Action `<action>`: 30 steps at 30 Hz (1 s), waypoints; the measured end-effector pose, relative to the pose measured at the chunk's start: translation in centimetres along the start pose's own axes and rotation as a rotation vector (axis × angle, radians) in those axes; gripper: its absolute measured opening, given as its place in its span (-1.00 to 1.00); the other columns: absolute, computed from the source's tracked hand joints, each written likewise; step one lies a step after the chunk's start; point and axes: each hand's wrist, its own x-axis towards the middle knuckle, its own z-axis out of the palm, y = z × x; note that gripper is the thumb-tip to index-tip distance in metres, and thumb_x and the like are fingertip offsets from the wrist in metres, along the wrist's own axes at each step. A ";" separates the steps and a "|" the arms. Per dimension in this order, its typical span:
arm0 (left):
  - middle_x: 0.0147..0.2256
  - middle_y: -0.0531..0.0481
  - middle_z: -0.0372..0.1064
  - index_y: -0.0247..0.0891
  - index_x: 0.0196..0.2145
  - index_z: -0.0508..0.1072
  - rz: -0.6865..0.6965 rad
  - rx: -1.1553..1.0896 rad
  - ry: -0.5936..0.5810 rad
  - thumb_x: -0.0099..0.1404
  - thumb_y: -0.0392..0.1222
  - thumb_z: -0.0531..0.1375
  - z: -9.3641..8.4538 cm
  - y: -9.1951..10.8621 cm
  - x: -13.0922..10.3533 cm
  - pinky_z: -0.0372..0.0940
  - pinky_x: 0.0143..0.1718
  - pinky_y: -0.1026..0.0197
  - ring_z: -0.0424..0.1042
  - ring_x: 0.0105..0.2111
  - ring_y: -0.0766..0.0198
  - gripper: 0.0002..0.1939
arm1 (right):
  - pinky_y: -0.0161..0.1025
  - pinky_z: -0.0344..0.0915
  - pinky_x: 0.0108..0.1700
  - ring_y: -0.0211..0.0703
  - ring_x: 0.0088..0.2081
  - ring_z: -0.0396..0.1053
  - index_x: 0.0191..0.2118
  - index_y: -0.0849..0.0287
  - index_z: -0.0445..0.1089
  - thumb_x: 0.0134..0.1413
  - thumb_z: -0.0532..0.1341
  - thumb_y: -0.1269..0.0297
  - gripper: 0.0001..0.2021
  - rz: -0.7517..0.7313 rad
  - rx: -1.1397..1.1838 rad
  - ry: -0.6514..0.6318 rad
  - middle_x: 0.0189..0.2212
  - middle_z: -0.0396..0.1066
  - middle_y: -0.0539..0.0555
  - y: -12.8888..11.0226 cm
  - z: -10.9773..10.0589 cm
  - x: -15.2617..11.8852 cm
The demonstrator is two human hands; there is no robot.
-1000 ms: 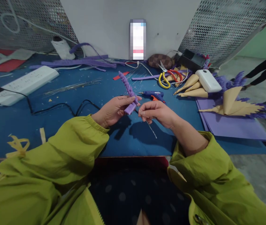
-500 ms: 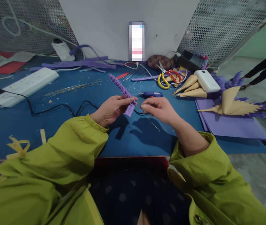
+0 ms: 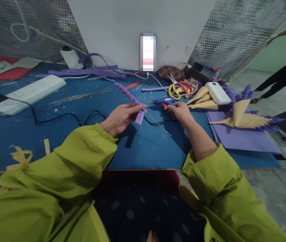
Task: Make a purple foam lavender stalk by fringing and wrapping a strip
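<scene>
Between the thumb and fingers of my left hand (image 3: 124,117) is a purple paper flower spike (image 3: 127,94), its fringed tip pointing up and left and a flat strip end (image 3: 139,117) hanging below. A thin wire (image 3: 159,124) runs from the spike down to the right. My right hand (image 3: 180,112) is at the blue glue gun (image 3: 160,101), its fingers closed around the rear part by the orange trigger (image 3: 165,106). The gun's nozzle points left, toward the spike.
Scissors (image 3: 174,91), kraft paper cones (image 3: 203,103) and a white power bank (image 3: 218,93) lie right of centre. Purple sheets (image 3: 248,141) bear a wrapped flower (image 3: 253,120). At left are a power strip (image 3: 29,94) and wires (image 3: 82,96). A phone (image 3: 148,52) stands behind.
My right hand has moved right, away from the spike, and taken hold of the glue gun. The wire now shows stretching from the spike. The view has shifted slightly.
</scene>
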 end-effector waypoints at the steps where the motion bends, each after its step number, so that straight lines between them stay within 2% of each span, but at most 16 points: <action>1: -0.40 -0.04 0.52 -0.37 -0.32 0.62 0.010 -0.022 0.018 0.11 -0.29 0.39 -0.1 0.1 0.1 0.32 -0.40 0.35 0.42 -0.44 0.40 -0.86 | -0.23 0.29 -0.44 -0.15 -0.47 0.41 -0.31 0.17 0.25 0.11 0.10 0.13 -0.80 -0.017 0.106 0.024 -0.46 0.42 0.10 -0.3 0.0 -0.3; 3: -0.42 -0.03 0.51 -0.36 -0.32 0.61 0.030 -0.060 0.048 0.11 -0.30 0.38 -0.2 0.3 0.4 0.33 -0.41 0.34 0.42 -0.45 0.40 -0.87 | -0.27 0.31 -0.44 -0.21 -0.47 0.43 -0.25 0.11 0.19 -0.05 0.24 0.20 -0.74 -0.087 0.512 0.104 -0.36 0.45 0.04 -1.2 -0.3 -1.1; 5: -0.44 -0.01 0.51 -0.35 -0.33 0.61 0.048 -0.087 0.071 0.11 -0.30 0.39 -0.4 0.4 0.6 0.33 -0.42 0.34 0.41 -0.46 0.40 -0.87 | -0.30 0.31 -0.43 -0.27 -0.49 0.41 -0.25 0.10 0.20 -0.17 0.32 0.25 -0.66 -0.204 0.772 0.068 -0.30 0.47 0.01 -2.2 -0.8 -2.2; 7: -0.44 0.00 0.50 -0.34 -0.35 0.60 0.065 -0.102 0.085 0.09 -0.30 0.40 -0.6 0.6 0.7 0.33 -0.43 0.34 0.41 -0.47 0.40 -0.87 | -0.32 0.28 -0.46 -0.31 -0.52 0.36 -0.28 0.14 0.30 -0.17 0.33 0.29 -0.72 -0.266 0.851 -0.081 -0.34 0.47 0.01 -3.1 -1.3 -3.3; 10: -0.46 0.01 0.49 -0.34 -0.35 0.60 0.090 -0.102 0.089 0.08 -0.28 0.41 -0.8 0.6 0.9 0.33 -0.44 0.34 0.41 -0.48 0.40 -0.85 | -0.32 0.18 -0.52 -0.33 -0.60 0.23 -0.33 0.16 0.36 -0.13 0.34 0.32 -0.80 -0.309 0.897 -0.197 -0.55 0.39 -0.06 -3.9 -1.9 -4.6; 16: -0.38 -0.04 0.52 -0.34 -0.32 0.61 0.176 -0.109 0.137 0.06 -0.24 0.42 -1.5 0.5 1.5 0.31 -0.43 0.34 0.41 -0.44 0.38 -0.80 | -0.29 0.07 -0.60 -0.41 -0.70 0.04 -0.30 0.20 0.43 -0.05 0.30 0.20 -0.79 -0.240 1.031 -0.552 -0.46 0.48 0.04 -4.0 -2.6 -5.6; 18: -0.39 -0.03 0.52 -0.32 -0.33 0.61 0.196 -0.113 0.153 0.06 -0.24 0.42 -1.6 0.5 1.6 0.30 -0.44 0.34 0.41 -0.45 0.38 -0.81 | -0.31 0.05 -0.61 -0.43 -0.70 0.00 -0.29 0.20 0.45 -0.01 0.29 0.14 -0.77 -0.224 1.051 -0.582 -0.42 0.50 0.05 -3.9 -2.7 -5.6; 23: -0.44 0.00 0.49 -0.32 -0.35 0.60 0.213 -0.116 0.155 0.04 -0.21 0.43 -1.5 0.7 1.5 0.30 -0.44 0.33 0.40 -0.48 0.38 -0.80 | -0.27 0.19 -0.56 -0.40 -0.66 0.08 -0.24 0.16 0.42 0.01 0.30 0.10 -0.74 -0.277 0.997 -0.426 -0.21 0.54 0.11 -4.4 -1.7 -6.0; 30: -0.44 0.00 0.50 -0.36 -0.33 0.60 0.219 -0.158 0.160 0.09 -0.28 0.39 -1.1 0.7 1.2 0.30 -0.44 0.34 0.41 -0.48 0.39 -0.84 | -0.28 0.18 -0.59 -0.35 -0.67 0.20 -0.18 0.09 0.24 0.18 0.21 0.07 -0.76 -0.538 0.587 0.001 -0.39 0.50 -0.02 -4.2 0.3 -6.3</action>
